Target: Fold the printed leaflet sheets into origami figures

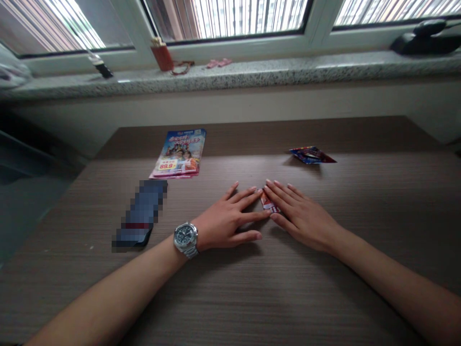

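Observation:
A small folded piece of printed paper (269,203) lies flat at the middle of the wooden table, partly hidden under fingers. My left hand (236,217), fingers spread, touches its left and lower edges with its fingertips. My right hand (300,214) rests flat over the right part of the paper, its fingers stretched out. Beyond my right hand stands a folded, dark blue and red printed paper shape (312,155). A silver watch (186,239) is on my left wrist.
A stack of colourful flyers (180,154) lies at the back left of the table (234,298), with a blurred-out phone (142,214) in front of it. Beyond, a stone windowsill (252,77) bears a red case (162,55) and a black object (428,41).

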`<state>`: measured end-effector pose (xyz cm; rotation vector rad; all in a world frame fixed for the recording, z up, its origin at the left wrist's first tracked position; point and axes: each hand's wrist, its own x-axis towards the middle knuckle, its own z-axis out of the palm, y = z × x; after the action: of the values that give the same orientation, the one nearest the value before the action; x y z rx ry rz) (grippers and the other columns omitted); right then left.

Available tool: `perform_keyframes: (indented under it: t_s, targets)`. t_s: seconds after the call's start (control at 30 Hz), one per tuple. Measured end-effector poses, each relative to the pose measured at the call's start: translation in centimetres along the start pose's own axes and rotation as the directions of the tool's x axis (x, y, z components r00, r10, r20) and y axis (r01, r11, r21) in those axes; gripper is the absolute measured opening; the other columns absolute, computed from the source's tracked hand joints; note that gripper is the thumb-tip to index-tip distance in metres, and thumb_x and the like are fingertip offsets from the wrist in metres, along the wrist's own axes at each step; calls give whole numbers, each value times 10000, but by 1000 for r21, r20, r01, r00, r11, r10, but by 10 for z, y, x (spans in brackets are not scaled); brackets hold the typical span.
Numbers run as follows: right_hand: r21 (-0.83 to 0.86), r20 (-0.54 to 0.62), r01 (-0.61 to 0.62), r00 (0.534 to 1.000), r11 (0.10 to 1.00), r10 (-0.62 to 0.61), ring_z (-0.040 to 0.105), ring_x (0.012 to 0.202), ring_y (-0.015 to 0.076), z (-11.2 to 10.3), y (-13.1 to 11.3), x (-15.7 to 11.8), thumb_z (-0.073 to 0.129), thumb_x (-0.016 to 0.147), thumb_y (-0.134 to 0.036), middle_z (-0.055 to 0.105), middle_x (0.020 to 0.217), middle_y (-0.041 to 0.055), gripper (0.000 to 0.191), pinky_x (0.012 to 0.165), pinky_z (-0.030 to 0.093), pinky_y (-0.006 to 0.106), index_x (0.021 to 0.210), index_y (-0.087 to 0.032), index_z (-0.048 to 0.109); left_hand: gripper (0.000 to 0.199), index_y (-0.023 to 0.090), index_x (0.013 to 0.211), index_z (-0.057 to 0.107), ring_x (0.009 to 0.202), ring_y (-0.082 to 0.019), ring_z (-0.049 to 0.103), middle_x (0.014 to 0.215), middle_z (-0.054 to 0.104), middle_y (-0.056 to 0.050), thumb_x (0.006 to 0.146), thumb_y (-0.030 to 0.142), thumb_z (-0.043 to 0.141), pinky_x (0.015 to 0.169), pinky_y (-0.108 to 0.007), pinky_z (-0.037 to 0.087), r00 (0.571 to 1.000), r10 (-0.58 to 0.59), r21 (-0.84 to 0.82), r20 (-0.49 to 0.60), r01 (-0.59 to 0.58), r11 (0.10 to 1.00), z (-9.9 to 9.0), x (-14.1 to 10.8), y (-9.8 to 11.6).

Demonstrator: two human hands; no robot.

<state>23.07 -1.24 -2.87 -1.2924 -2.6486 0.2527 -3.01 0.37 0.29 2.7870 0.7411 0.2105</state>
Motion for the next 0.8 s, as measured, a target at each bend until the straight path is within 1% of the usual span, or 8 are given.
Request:
perform_keyframes:
  t_s: [0.17,0.3,0.43,0.5,0.57,0.63,0.73,0.8]
  targets:
    - [-3,-11,-7,1000,1000,7,196,1533,217,0,-1,0,340,1042,-521,220,1659,65,657,1244,236,473,1614,-248,169,499,377,1460,502,1528,-307,253,1661,231,-35,987,536,507,1256,-571,125,1000,20,-13,21,-20,1000,-3,1,-3]
    - [-21,11,-12,1000,1000,12,182,1537,214,-1,-1,0,318,1044,-527,208,1662,67,655,1249,223,461,1608,-211,209,472,370,1450,516,1533,-297,241,1665,219,-35,1003,516,483,1258,-566,118,999,14,-15,45,-13,1000,-4,0,-6]
    - [-8,14,-6,1000,1000,6,184,1536,210,0,0,0,298,1055,-494,212,1662,63,624,1248,226,463,1607,-217,212,454,344,1450,515,1535,-275,241,1660,236,-35,1021,483,457,1262,-555,104,998,19,-19,60,-18,1000,-3,0,-8]
    - [-5,14,-8,1000,1000,8,189,1534,205,-1,0,0,274,1063,-464,224,1659,68,601,1246,230,465,1606,-212,216,461,328,1466,495,1527,-260,266,1645,284,-39,1036,478,423,1265,-544,91,999,3,-8,48,-3,1000,-2,0,-8]
    - [-9,20,-15,1000,1000,15,187,1535,202,-1,0,1,256,1066,-458,233,1655,74,596,1245,231,469,1601,-196,229,484,331,1502,441,1515,-255,296,1628,329,-36,1044,480,399,1265,-544,79,999,-19,15,32,19,1000,-1,1,-7]
    - [-14,26,-18,999,1000,19,180,1536,200,-2,-1,1,250,1066,-472,229,1655,72,599,1247,226,466,1595,-190,253,512,354,1520,407,1506,-267,311,1633,321,-27,1031,507,417,1263,-552,75,999,-21,41,24,20,999,0,1,-6]
    - [-20,33,-22,999,1000,23,173,1537,199,-3,-2,1,245,1064,-494,213,1659,72,606,1248,217,460,1588,-191,278,519,382,1490,452,1498,-294,318,1650,280,-19,998,545,475,1258,-562,83,1000,-7,57,11,7,998,1,0,-4]
    - [-24,28,-33,999,999,34,164,1538,203,-2,-3,1,248,1060,-509,202,1661,78,616,1248,214,463,1587,-190,283,515,384,1474,478,1488,-306,330,1647,290,-25,988,554,494,1253,-577,88,1000,-11,61,-4,12,998,1,-1,-4]
